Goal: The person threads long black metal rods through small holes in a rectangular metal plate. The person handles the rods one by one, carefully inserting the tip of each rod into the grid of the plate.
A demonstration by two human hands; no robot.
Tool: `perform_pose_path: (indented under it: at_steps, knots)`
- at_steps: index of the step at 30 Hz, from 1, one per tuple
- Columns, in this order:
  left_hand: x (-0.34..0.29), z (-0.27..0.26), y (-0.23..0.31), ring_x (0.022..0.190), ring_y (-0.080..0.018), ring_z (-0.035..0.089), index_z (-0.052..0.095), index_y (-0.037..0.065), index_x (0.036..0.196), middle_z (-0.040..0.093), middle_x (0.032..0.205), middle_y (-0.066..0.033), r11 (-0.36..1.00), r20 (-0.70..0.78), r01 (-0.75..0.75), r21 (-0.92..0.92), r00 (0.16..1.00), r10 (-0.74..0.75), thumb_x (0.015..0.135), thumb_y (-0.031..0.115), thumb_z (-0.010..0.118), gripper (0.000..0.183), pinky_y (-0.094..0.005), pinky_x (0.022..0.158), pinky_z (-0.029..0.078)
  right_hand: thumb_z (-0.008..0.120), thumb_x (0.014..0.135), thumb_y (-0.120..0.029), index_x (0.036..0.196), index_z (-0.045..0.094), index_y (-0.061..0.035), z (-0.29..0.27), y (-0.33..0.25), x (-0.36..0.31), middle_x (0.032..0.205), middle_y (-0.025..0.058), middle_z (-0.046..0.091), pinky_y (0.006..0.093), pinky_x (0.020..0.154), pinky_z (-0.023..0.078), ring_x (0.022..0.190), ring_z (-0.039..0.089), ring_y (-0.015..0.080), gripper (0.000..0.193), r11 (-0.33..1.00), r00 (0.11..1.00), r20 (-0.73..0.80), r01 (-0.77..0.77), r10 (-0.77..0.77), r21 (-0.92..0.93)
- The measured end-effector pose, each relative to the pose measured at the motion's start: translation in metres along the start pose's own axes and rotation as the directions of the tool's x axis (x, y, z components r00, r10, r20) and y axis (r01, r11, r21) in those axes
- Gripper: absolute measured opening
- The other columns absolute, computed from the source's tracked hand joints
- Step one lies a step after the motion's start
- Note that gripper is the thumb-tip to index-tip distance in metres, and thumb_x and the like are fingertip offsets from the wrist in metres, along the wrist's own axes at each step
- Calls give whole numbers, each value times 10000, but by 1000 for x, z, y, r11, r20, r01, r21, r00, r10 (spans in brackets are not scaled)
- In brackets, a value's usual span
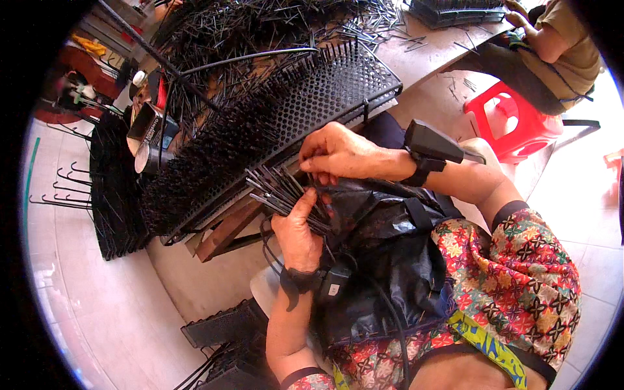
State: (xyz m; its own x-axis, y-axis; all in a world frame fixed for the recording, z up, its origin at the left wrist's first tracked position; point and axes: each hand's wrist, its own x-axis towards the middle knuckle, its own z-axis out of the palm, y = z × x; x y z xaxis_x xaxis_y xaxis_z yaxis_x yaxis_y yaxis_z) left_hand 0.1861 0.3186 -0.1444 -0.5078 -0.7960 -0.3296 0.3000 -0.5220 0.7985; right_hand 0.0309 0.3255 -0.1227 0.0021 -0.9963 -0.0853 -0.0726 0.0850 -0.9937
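Observation:
My left hand (299, 237) is closed round a bundle of thin black rods (276, 188), whose tips fan out over the thumb. Close beside it, my right hand (341, 155) has its fingers curled together near the rod tips; what they pinch, if anything, is hidden. Just beyond both hands lies a long black perforated rack (318, 97). Upright rods (214, 146) fill its left and far portions densely, while bare holes show toward the right end. Black straps circle both wrists, and a dark box-shaped device (434, 142) sits on the right one.
A heap of loose black rods (260, 29) covers the table behind the rack. More filled racks hang at the left (114, 188) and stand below (227, 325). A red plastic stool (513, 123) is at right, near another person (559, 52). Black sheeting (383, 260) covers my lap.

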Motion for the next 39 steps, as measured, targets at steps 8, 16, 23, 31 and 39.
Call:
perform_pose_path:
  at_steps: [8, 16, 23, 31, 39]
  knots:
    - [-1, -2, 4, 676, -178, 553, 526, 10, 846, 553, 734, -59, 999, -51, 35, -37, 998, -37, 739, 91, 584, 145, -296, 510, 450, 505, 774, -55, 849, 525, 61, -41, -8, 47, 593, 84, 558, 232, 449, 446, 496, 545, 117, 139, 866, 714, -499, 465, -491, -186]
    - [-1, -1, 4, 614, -164, 539, 524, -22, 863, 535, 685, -70, 995, -85, 18, -95, 996, -26, 729, 43, 579, 159, -289, 454, 447, 532, 783, -48, 913, 541, 17, -57, 9, 86, 670, 56, 580, 201, 531, 468, 578, 564, 85, 146, 716, 562, -457, 440, -690, -542]
    - [0, -1, 3, 545, -169, 530, 532, -28, 833, 546, 651, -79, 998, -54, -30, -53, 998, 28, 711, 16, 584, 139, -278, 441, 441, 541, 740, -73, 889, 549, 15, -58, 5, 98, 658, 153, 569, 333, 554, 467, 586, 573, 293, 174, 313, 544, -74, 361, -836, -879]
    - [0, -1, 5, 534, -173, 534, 544, -28, 780, 557, 638, -90, 999, -86, -16, -47, 996, 12, 696, 13, 602, 110, -271, 435, 431, 486, 785, -179, 844, 548, 5, -42, 3, 86, 617, 193, 534, 423, 512, 422, 605, 539, 353, 203, 326, 812, -18, 214, -583, -921]
    - [-2, -3, 7, 536, -166, 538, 543, -23, 808, 561, 663, -81, 999, -91, -17, -50, 996, 13, 689, -11, 601, 134, -268, 431, 430, 562, 767, -220, 912, 555, 41, -21, -7, 46, 623, 112, 574, 278, 445, 444, 514, 562, 168, 299, 846, 958, -67, 213, -279, -489]
